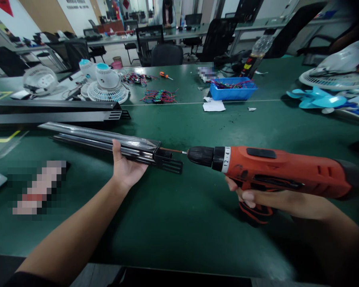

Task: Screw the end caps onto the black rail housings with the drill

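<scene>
My left hand (127,167) grips a long, shiny black metal profile (107,141) near its right end, thumb up over the side and fingers underneath. A slotted bracket (170,164) sticks out at that end. In my right hand (257,198) is an orange and black cordless drill (287,165), its handle wrapped by my fingers. The drill points left, and its long thin bit (175,150) reaches the end of the profile. Whether the tip sits in a screw there is hidden.
More black metal profiles (54,109) lie at the left. Behind are white fans (107,83), wired circuit boards (159,96), an orange screwdriver (166,75), a blue bin (233,91) and a bottle (255,56). Blue fan blades (317,97) rest at the right. A person (167,16) is far back.
</scene>
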Available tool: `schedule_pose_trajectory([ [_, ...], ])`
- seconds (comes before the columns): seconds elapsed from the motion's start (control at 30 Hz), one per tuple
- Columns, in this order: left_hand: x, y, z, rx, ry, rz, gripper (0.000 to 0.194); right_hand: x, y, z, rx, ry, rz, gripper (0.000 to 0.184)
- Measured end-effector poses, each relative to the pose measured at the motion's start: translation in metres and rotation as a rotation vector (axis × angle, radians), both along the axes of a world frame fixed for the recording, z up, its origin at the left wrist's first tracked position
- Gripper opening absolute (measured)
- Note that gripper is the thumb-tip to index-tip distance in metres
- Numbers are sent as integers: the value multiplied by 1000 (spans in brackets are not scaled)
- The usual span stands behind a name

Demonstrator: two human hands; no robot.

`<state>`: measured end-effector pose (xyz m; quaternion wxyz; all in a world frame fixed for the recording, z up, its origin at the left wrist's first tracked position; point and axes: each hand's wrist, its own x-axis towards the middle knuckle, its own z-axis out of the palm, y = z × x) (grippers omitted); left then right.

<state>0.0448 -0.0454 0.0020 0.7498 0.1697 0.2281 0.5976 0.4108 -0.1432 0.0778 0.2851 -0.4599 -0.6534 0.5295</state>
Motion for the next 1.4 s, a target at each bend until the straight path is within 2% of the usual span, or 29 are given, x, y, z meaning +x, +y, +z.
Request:
schedule_pose_trajectory([
  [0.33, 0, 1, -1, -19, 38, 6, 69, -1, 0, 0, -37, 12, -10, 25],
  [0.47, -1, 1, -1, -12, 15, 9, 65, 1, 1, -1, -2, -6, -3, 24],
  [0.63, -1, 2, -1, -10, 6, 6, 61, 4, -1, -4, -44, 4, 0, 24],
  [1.4, 0, 1, -1, -4, -23, -6, 62, -1, -2, 1, -100, 24, -34, 25],
])
